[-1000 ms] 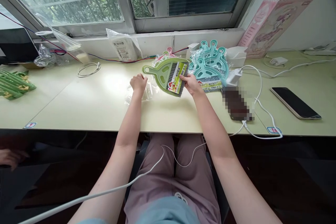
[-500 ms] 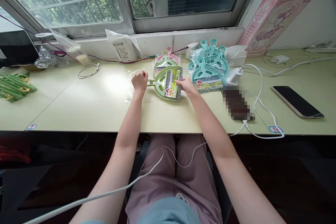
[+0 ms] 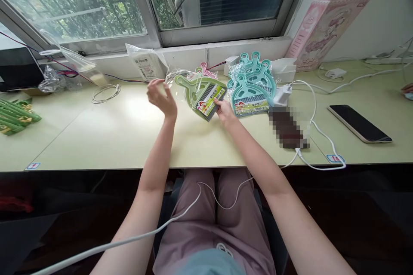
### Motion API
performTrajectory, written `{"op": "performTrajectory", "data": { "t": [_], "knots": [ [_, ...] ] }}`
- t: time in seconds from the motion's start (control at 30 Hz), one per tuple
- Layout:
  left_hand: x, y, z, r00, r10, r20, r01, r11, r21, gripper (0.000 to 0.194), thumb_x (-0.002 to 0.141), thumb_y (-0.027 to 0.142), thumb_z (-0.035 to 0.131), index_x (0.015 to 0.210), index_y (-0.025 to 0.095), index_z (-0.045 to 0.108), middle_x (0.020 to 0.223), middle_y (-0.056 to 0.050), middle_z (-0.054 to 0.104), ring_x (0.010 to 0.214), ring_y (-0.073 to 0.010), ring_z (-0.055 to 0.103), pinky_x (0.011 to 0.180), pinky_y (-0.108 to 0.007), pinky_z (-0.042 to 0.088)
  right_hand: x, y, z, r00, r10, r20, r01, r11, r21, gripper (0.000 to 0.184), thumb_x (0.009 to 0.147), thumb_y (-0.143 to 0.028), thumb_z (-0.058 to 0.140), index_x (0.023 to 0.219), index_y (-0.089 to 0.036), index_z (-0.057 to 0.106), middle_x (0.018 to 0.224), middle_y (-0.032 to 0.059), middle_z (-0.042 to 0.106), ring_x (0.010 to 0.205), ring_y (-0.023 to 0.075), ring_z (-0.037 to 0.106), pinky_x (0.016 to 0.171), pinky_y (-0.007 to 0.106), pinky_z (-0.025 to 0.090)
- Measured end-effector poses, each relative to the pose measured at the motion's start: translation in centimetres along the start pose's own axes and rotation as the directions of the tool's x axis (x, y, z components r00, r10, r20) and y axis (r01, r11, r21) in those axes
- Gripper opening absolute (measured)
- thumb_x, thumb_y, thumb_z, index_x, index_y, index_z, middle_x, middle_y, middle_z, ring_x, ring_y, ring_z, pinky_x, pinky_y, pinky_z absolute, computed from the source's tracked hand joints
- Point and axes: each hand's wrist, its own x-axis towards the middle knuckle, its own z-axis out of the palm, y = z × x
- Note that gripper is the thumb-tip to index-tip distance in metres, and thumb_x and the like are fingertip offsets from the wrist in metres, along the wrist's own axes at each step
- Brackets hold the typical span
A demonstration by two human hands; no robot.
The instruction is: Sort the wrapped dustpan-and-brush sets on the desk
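Note:
A green dustpan-and-brush set (image 3: pixel 190 88) with dark bristles and a printed label hangs above the table, tilted, its handle pointing up and left. My right hand (image 3: pixel 225 111) pinches it by the label and bristle edge. To its left, my left hand (image 3: pixel 163 99) is raised with fingers apart and nothing in it. Clear plastic film (image 3: pixel 176 74) shows by the handle. Behind the set is a pink dustpan handle (image 3: pixel 203 68), mostly covered. Several turquoise dustpan sets (image 3: pixel 253 88) in clear wrap are stacked just right of my right hand.
On the table (image 3: pixel 106 142), a phone (image 3: pixel 359 123) lies to the right, near white cables and a charger plug (image 3: pixel 283 94). A green bundle (image 3: pixel 17 116) lies far left. A pink box (image 3: pixel 329 30) leans at the back right. Another person's hand (image 3: pixel 408 90) shows at the right edge.
My left hand has let go of the handle, opened and moved slightly left. The green set has turned in my right hand, its handle now tipped upward.

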Motion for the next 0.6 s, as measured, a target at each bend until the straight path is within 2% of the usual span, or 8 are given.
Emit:
{"op": "performTrajectory", "data": {
  "t": [0.07, 0.1, 0.13, 0.2, 0.27, 0.37, 0.5, 0.6],
  "knots": [
    [2.0, -1.7, -0.7, 0.966, -0.247, -0.071, 0.237, 0.964, -0.123, 0.022, 0.098, 0.035, 0.045, 0.107, 0.021, 0.060, 0.128, -0.008, 0.060, 0.131, -0.0200, 0.049, 0.117, -0.038, 0.027, 0.1, -0.5, -0.2, 0.999, -0.039, 0.006, 0.038, 0.997, 0.061, 0.014, 0.081, -0.004, 0.066, 0.085, -0.017, 0.063, 0.076, -0.0012, 0.072, 0.077, 0.0139, 0.070, 0.085, 0.031, 0.062],
    [2.8, -2.8, -1.0, 0.913, -0.408, 0.011, 0.399, 0.888, -0.230, 0.026, 0.099, 0.036, 0.040, 0.106, 0.020, 0.060, 0.127, -0.009, 0.061, 0.129, -0.0194, 0.052, 0.116, -0.038, 0.031, 0.2, -0.6, -0.2, 0.999, -0.054, 0.002, 0.053, 0.995, 0.082, 0.015, 0.080, -0.004, 0.067, 0.086, -0.018, 0.063, 0.076, -0.0014, 0.073, 0.078, 0.0141, 0.070, 0.086, 0.031, 0.061],
    [3.3, -3.9, -1.1, 0.826, -0.536, 0.177, 0.563, 0.757, -0.333, 0.035, 0.101, 0.039, 0.032, 0.106, 0.020, 0.060, 0.126, -0.009, 0.063, 0.127, -0.0194, 0.055, 0.114, -0.038, 0.035, 0.2, -0.7, -0.3, 0.998, -0.065, -0.003, 0.065, 0.993, 0.097, 0.014, 0.080, -0.005, 0.067, 0.086, -0.018, 0.063, 0.077, -0.0014, 0.073, 0.079, 0.0141, 0.071, 0.087, 0.031, 0.061],
    [3.4, -5.8, -1.0, 0.618, -0.551, 0.561, 0.786, 0.446, -0.427, 0.052, 0.101, 0.048, 0.019, 0.109, 0.021, 0.062, 0.130, -0.011, 0.063, 0.128, -0.0215, 0.056, 0.109, -0.042, 0.042, 0.2, -0.7, -0.3, 0.997, -0.075, -0.006, 0.075, 0.991, 0.109, 0.013, 0.081, -0.005, 0.067, 0.085, -0.017, 0.064, 0.078, -0.0011, 0.073, 0.079, 0.0137, 0.070, 0.087, 0.030, 0.061],
    [2.5, -6.7, -0.6, 0.539, -0.417, 0.732, 0.842, 0.245, -0.481, 0.059, 0.101, 0.048, 0.012, 0.115, 0.021, 0.063, 0.138, -0.011, 0.060, 0.131, -0.0208, 0.055, 0.106, -0.043, 0.045, 0.1, -0.5, -0.3, 0.997, -0.074, 0.016, 0.072, 0.993, 0.094, 0.012, 0.081, -0.005, 0.068, 0.083, -0.017, 0.065, 0.078, -0.0006, 0.074, 0.076, 0.0135, 0.070, 0.086, 0.030, 0.061],
    [0.7, -5.7, 0.0, 0.535, -0.260, 0.804, 0.845, 0.156, -0.511, 0.067, 0.099, 0.056, 0.011, 0.121, 0.018, 0.062, 0.143, -0.014, 0.056, 0.135, -0.0227, 0.052, 0.109, -0.044, 0.044, 0.0, 0.1, -0.1, 0.994, -0.043, 0.098, 0.041, 0.999, 0.017, 0.011, 0.077, -0.008, 0.073, 0.080, -0.016, 0.067, 0.076, 0.0008, 0.074, 0.072, 0.0149, 0.069, 0.084, 0.031, 0.061],
    [0.2, -2.0, -0.6, 0.613, -0.033, 0.790, 0.787, 0.125, -0.605, 0.073, 0.096, 0.064, 0.019, 0.124, 0.014, 0.063, 0.144, -0.015, 0.055, 0.138, -0.0255, 0.048, 0.116, -0.041, 0.039, -0.5, 1.0, 0.3, 0.976, 0.056, 0.211, -0.022, 0.987, -0.159, 0.016, 0.069, -0.013, 0.083, 0.077, -0.015, 0.069, 0.074, 0.0040, 0.074, 0.075, 0.0194, 0.071, 0.086, 0.038, 0.060],
    [0.6, 0.3, -1.6, 0.633, 0.059, 0.772, 0.764, 0.115, -0.635, 0.070, 0.096, 0.065, 0.023, 0.126, 0.016, 0.064, 0.146, -0.011, 0.054, 0.140, -0.0254, 0.046, 0.117, -0.039, 0.038, -1.1, 0.9, 0.7, 0.959, 0.066, 0.274, -0.007, 0.978, -0.210, 0.021, 0.065, -0.019, 0.087, 0.078, -0.015, 0.070, 0.078, 0.0059, 0.076, 0.085, 0.0235, 0.072, 0.090, 0.042, 0.058]
  ]
}}
